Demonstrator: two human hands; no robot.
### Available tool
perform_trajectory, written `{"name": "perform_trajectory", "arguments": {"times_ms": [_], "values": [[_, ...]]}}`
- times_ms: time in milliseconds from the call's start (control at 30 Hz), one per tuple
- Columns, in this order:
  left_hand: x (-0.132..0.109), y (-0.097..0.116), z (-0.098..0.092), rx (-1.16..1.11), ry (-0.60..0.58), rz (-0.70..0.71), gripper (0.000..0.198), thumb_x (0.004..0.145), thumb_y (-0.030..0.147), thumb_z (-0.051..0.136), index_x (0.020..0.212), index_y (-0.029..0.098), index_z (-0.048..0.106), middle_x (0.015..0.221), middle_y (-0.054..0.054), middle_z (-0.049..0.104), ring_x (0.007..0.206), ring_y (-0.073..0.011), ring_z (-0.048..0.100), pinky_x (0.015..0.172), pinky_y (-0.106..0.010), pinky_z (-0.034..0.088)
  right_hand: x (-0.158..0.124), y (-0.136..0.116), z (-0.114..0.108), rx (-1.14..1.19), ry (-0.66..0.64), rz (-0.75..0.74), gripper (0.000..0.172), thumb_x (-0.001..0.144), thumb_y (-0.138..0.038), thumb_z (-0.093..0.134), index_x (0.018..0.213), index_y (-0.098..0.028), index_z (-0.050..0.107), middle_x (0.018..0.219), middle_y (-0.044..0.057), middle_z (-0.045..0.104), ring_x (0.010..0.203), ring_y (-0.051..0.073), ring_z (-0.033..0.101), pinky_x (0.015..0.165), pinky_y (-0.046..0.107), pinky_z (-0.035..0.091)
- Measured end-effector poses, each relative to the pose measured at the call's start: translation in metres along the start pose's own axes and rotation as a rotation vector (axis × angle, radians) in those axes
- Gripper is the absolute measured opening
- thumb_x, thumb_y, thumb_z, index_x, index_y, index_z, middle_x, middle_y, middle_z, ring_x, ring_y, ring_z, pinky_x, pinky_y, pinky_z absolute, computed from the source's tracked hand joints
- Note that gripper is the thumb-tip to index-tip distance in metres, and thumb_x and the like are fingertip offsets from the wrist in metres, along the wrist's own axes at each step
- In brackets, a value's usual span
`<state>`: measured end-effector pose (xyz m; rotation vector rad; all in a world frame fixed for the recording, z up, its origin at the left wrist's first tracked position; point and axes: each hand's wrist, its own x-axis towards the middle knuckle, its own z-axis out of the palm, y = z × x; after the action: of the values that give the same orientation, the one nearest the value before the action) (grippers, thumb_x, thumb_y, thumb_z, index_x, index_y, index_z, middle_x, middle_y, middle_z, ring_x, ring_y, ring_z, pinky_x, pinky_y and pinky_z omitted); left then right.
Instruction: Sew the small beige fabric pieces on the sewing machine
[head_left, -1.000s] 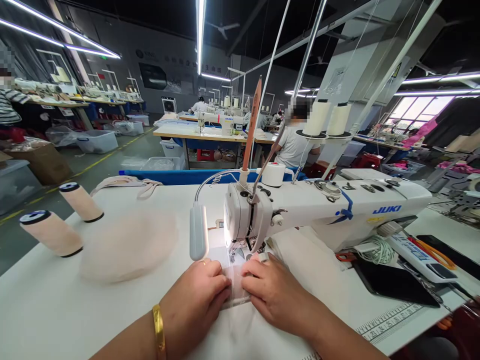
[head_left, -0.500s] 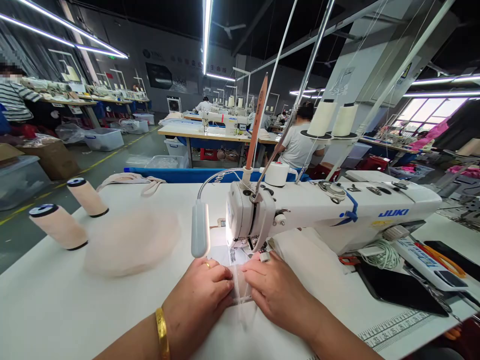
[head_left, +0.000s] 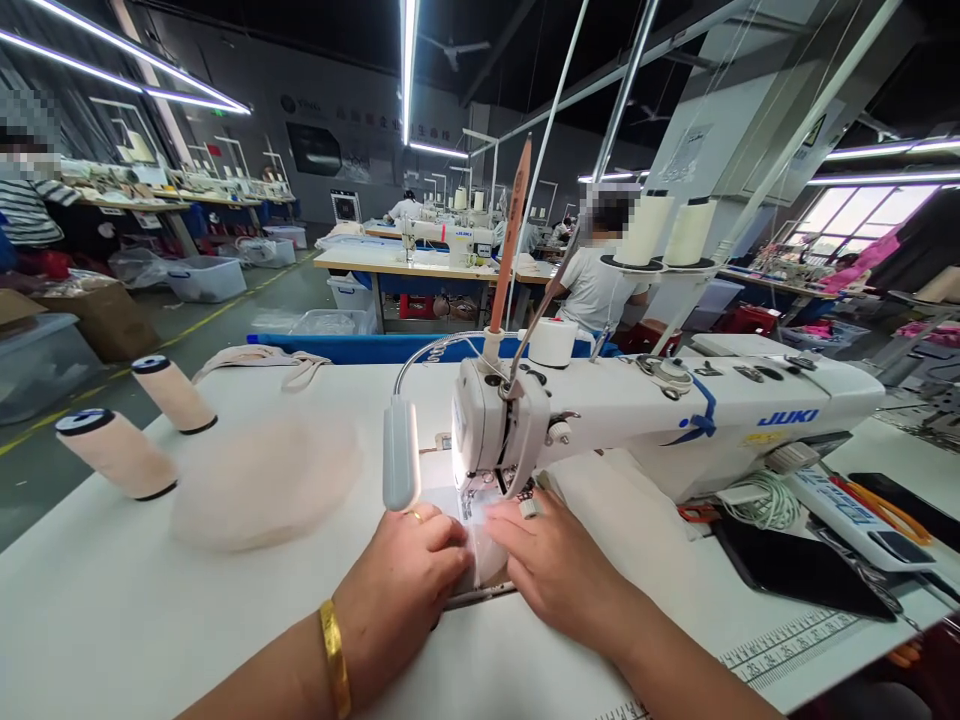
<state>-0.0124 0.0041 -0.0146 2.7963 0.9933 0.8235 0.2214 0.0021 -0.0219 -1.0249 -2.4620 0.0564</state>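
Note:
A small piece of thin, pale, see-through fabric [head_left: 490,560] lies under the needle area of a white JUKI sewing machine [head_left: 499,425]. My left hand [head_left: 409,570], with a gold ring and bangle, has its fingers curled on the fabric's left edge. From the other side, my right hand [head_left: 555,565] pinches and presses the fabric close to the presser foot, its fingertips bunched together. The needle itself is hard to make out in the glare of the grey lamp [head_left: 400,455]. Both hands rest low over the machine bed.
Two peach thread cones [head_left: 116,455] and a sheer beige fabric piece [head_left: 266,485] lie to the left. Right of the machine are a black tablet [head_left: 802,570], orange-handled scissors [head_left: 889,510] and a coiled pale cable [head_left: 761,500]. Printed ruler markings [head_left: 795,640] run along the table's front right.
The fabric has moved away from me toward the presser foot, and its near end now sits farther forward. My right hand has shifted slightly forward; the left stays close to its place.

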Motion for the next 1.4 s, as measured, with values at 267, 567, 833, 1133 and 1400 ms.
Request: {"name": "perform_trajectory", "arguments": {"times_ms": [267,567,833,1133,1400], "values": [[-0.009,0.015,-0.005,0.012,-0.108,0.042,0.036,0.099,0.003,0.041,0.083,0.023,0.065,0.083,0.004,0.072,0.073,-0.0136,0.064,0.085,-0.039,0.036,-0.002,-0.008,-0.008,0.130,-0.091,-0.178,0.016,0.093,-0.005,0.057,0.090,-0.020,0.060,0.097,0.000,0.071,0.093,0.019,0.057,0.078,0.033,0.039],[-0.007,0.008,0.002,0.076,-0.035,-0.002,0.034,0.094,-0.003,0.039,0.075,0.020,0.057,0.083,0.004,0.071,0.070,-0.0131,0.061,0.088,-0.041,0.032,-0.001,-0.003,-0.001,0.026,-0.126,-0.046,0.020,0.092,-0.003,0.052,0.091,-0.021,0.060,0.092,0.002,0.069,0.086,0.021,0.057,0.080,0.034,0.039],[-0.006,0.005,0.001,0.051,-0.023,-0.012,0.034,0.094,-0.003,0.041,0.083,0.021,0.064,0.092,0.002,0.074,0.076,-0.0155,0.063,0.089,-0.042,0.034,0.001,-0.004,0.000,-0.050,-0.115,0.012,0.020,0.089,-0.002,0.052,0.089,-0.021,0.057,0.086,0.002,0.065,0.082,0.022,0.052,0.077,0.034,0.038],[-0.006,0.005,0.001,0.058,-0.025,0.009,0.034,0.092,-0.004,0.042,0.082,0.021,0.064,0.087,0.002,0.074,0.074,-0.0155,0.065,0.088,-0.042,0.036,0.001,-0.007,0.003,0.041,-0.132,-0.007,0.021,0.089,-0.001,0.051,0.089,-0.021,0.059,0.090,0.002,0.067,0.084,0.021,0.055,0.074,0.033,0.039],[0.000,-0.007,0.005,0.040,-0.041,-0.033,0.030,0.091,0.000,0.048,0.092,0.021,0.070,0.096,-0.002,0.077,0.082,-0.0207,0.069,0.085,-0.041,0.042,0.006,-0.004,0.008,0.031,-0.100,0.056,0.025,0.084,0.001,0.048,0.089,-0.022,0.058,0.095,0.005,0.068,0.087,0.023,0.054,0.077,0.035,0.042]]}}
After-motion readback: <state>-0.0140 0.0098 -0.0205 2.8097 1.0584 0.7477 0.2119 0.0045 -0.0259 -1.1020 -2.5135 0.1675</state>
